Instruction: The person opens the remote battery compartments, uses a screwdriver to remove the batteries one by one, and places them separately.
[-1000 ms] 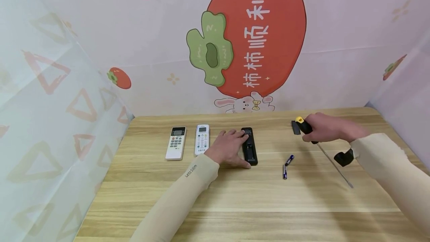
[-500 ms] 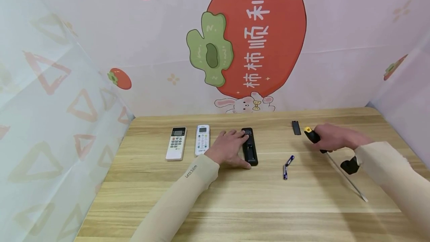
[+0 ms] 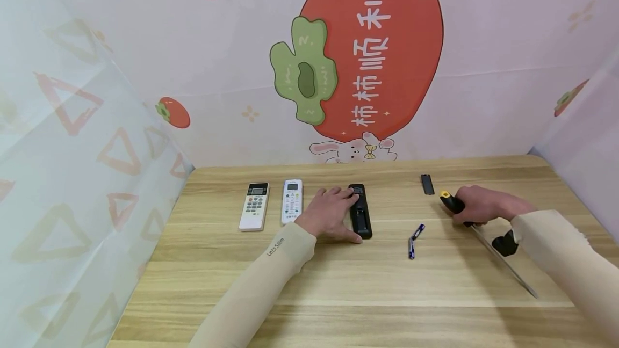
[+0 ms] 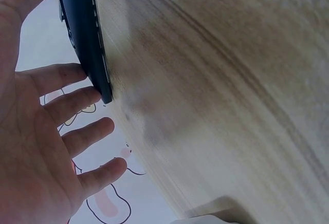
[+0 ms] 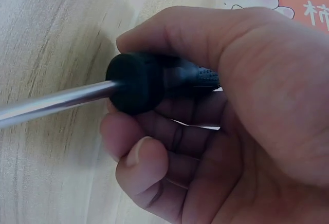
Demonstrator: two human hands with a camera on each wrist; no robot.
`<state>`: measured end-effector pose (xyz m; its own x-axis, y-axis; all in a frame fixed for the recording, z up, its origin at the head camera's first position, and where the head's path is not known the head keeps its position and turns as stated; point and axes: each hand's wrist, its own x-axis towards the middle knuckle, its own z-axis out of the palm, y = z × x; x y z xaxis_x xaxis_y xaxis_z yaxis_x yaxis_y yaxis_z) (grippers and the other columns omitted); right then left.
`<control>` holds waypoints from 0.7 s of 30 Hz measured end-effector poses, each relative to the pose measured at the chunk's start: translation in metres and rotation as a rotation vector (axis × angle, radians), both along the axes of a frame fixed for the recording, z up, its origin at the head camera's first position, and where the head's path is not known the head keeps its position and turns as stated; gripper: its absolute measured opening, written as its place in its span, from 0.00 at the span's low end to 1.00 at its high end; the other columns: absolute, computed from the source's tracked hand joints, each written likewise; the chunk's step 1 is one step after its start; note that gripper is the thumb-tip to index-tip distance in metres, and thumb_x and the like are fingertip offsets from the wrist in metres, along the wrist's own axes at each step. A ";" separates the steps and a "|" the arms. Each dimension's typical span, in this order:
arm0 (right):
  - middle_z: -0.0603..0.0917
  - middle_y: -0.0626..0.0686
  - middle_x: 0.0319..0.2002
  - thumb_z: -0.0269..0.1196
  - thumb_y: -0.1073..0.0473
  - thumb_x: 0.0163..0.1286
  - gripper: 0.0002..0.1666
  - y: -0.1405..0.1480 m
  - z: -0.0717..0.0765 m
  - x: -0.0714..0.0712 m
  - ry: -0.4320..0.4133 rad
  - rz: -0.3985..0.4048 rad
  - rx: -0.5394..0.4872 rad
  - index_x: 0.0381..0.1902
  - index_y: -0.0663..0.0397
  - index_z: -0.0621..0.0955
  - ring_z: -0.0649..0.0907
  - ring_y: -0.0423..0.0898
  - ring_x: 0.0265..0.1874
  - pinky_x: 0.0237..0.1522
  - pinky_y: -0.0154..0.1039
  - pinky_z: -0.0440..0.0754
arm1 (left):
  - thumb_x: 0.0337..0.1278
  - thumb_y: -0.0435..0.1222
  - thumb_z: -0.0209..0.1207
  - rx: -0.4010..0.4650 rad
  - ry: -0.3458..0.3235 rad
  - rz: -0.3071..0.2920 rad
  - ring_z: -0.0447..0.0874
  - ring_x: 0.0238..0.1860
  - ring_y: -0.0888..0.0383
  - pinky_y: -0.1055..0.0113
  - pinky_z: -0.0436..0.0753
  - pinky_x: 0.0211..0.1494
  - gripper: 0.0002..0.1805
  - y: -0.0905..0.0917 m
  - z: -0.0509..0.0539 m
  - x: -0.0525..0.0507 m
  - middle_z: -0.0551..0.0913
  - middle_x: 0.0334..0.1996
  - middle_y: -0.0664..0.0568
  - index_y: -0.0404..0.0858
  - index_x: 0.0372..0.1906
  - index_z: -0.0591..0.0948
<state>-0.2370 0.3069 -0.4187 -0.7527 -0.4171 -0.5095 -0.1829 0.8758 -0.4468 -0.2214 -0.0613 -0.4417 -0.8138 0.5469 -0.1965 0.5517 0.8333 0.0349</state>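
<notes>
A black remote control (image 3: 360, 220) lies on the table with its battery compartment facing up and open. My left hand (image 3: 329, 214) rests against it with spread, mostly straight fingers; the thumb reaches its near end. In the left wrist view, two fingertips touch the edge of the remote (image 4: 85, 29). Off to the right, my right hand (image 3: 486, 205) grips the black and yellow handle of a screwdriver (image 3: 505, 262). The right wrist view has the fingers curled around that handle, with the metal shaft (image 5: 56, 103) pointing away from the thumb side.
Two small blue batteries (image 3: 412, 247) lie between the hands. Behind them is a black battery cover (image 3: 427, 184). Two white remotes, one with a black top (image 3: 254, 207) and one all white (image 3: 292, 201), lie left of the left hand. Patterned cloth walls (image 3: 242, 138) enclose the table.
My right hand has moved right and toward me with the screwdriver, away from the battery cover, which now shows fully. The left hand stays on the black remote.
</notes>
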 end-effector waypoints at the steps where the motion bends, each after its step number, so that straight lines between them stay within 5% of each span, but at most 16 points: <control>1: 0.77 0.50 0.20 0.67 0.60 0.64 0.09 0.001 -0.001 0.000 -0.002 0.001 0.001 0.31 0.58 0.78 0.74 0.41 0.16 0.22 0.38 0.74 | 0.43 0.74 0.64 0.002 0.000 0.000 0.57 0.77 0.49 0.45 0.58 0.76 0.58 0.000 0.000 0.000 0.59 0.79 0.55 0.50 0.79 0.63; 21: 0.74 0.46 0.16 0.70 0.53 0.63 0.17 0.002 -0.003 0.003 0.003 -0.015 0.039 0.23 0.53 0.75 0.72 0.40 0.15 0.23 0.37 0.73 | 0.44 0.74 0.63 0.005 -0.008 0.001 0.57 0.77 0.48 0.45 0.58 0.76 0.59 0.000 0.002 0.001 0.59 0.79 0.54 0.50 0.79 0.63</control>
